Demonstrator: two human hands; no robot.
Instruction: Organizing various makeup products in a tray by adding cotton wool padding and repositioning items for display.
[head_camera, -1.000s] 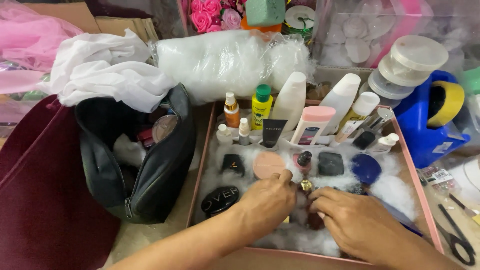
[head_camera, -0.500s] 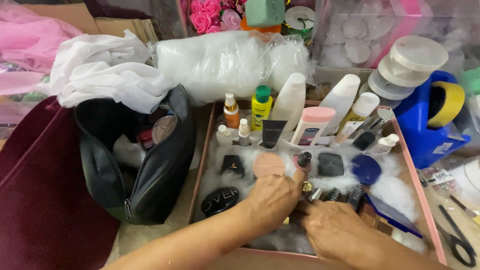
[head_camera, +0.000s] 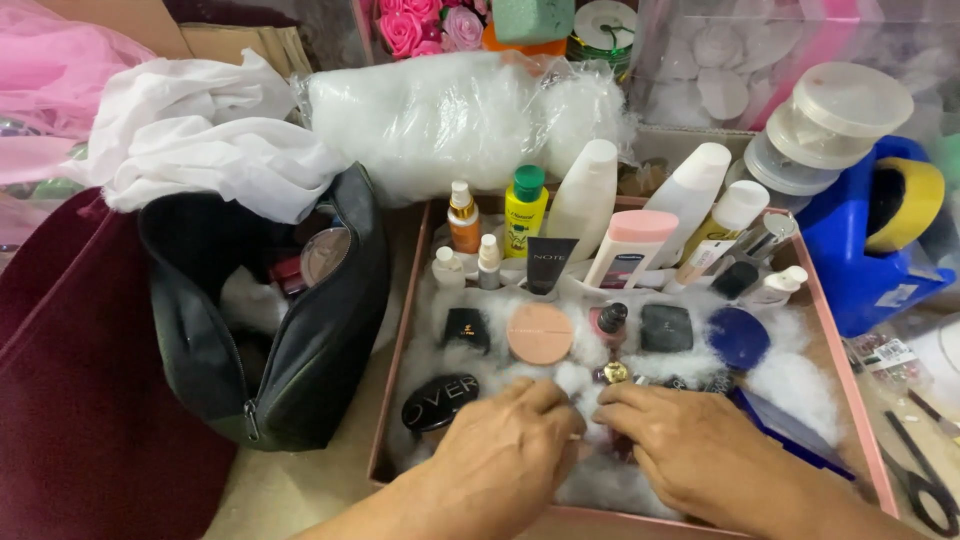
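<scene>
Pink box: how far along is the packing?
Done: bottles stand along the back of the pink box, with compacts bedded in white stuffing. In hand: left hand and right hand press into the front stuffing. Left: the black pouch beside the box lies open with items inside.

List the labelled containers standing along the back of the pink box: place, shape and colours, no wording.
Orange bottle: back left, small, white cap.
Yellow bottle: beside it, green cap.
Black tube: centre, flat.
Pink-capped bottle: right of centre, white.
</scene>
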